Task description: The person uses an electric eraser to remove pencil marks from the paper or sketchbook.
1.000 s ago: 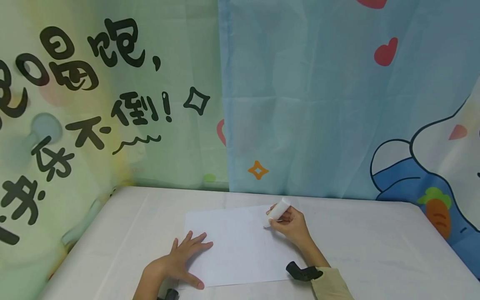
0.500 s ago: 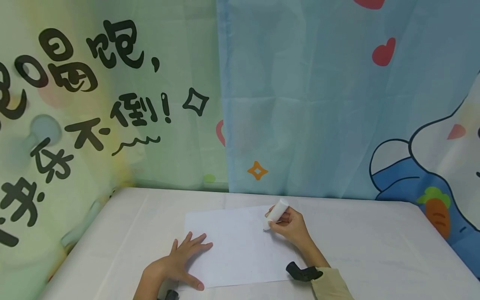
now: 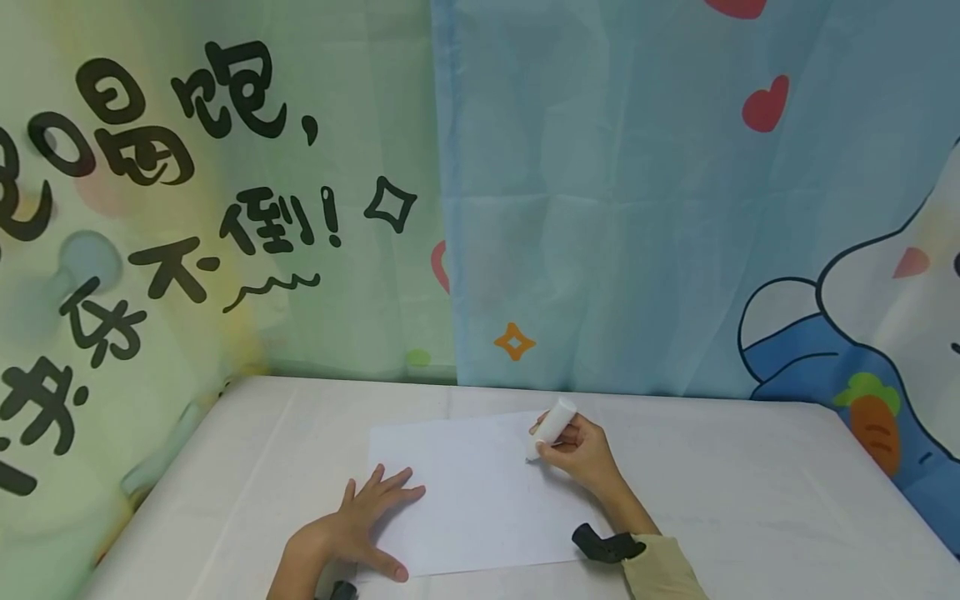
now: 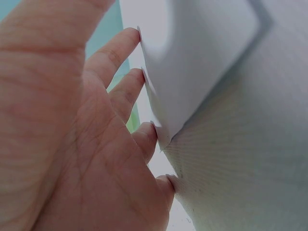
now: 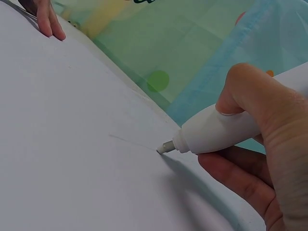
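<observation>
My right hand (image 3: 583,454) grips a thick white electric eraser (image 3: 553,422), thumb on one side and fingers on the other. Its body leans back toward the upper right, and its narrow grey tip (image 5: 167,147) meets a sheet of white paper (image 3: 465,500) near the right side. In the right wrist view, a faint thin line (image 5: 132,142) runs across the paper up to that tip. Spread over the sheet's lower left edge is my left hand (image 3: 356,525), fingertips (image 4: 132,36) resting on paper and tablecloth. The paper's corner shows beneath its fingers in the left wrist view.
A white cloth-covered table (image 3: 750,492) extends around the sheet. Behind it hang a green printed curtain (image 3: 360,317) and a blue one (image 3: 637,250). A black strap (image 3: 607,543) circles my right wrist, beside a beige sleeve (image 3: 660,571).
Both hands and the paper stay almost where they were. The electric eraser's tip has shifted very slightly on the sheet, and the head view has drifted a little.
</observation>
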Motion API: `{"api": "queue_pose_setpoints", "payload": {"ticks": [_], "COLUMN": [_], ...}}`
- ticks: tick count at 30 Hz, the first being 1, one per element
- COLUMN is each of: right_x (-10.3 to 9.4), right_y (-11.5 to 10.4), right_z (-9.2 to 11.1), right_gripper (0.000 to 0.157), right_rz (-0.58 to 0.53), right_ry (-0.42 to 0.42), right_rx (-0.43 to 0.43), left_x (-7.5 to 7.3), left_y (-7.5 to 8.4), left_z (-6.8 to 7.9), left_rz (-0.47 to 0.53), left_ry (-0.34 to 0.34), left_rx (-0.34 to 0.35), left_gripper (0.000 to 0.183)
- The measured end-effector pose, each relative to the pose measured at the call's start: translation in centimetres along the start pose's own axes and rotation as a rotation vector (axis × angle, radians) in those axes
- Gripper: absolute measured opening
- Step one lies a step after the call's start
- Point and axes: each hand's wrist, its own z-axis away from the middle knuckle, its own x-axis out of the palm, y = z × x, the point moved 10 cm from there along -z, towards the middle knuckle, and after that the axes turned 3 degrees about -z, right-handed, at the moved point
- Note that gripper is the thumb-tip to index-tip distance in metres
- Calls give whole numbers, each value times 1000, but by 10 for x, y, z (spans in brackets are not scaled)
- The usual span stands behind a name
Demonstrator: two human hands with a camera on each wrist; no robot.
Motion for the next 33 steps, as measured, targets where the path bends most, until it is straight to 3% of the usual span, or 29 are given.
{"api": "queue_pose_setpoints", "payload": {"ticks": [33], "right_x": [1], "right_y": [-2], "right_z": [-1], "right_gripper": [33], "right_rz": [-29], "right_ry": [-6], "right_rx": [-10], "left_x": [-1], "left_y": [3], "left_z": [1], "left_rz": [-9], "left_ry": [4], "left_rx": [3], "left_gripper": [96]}}
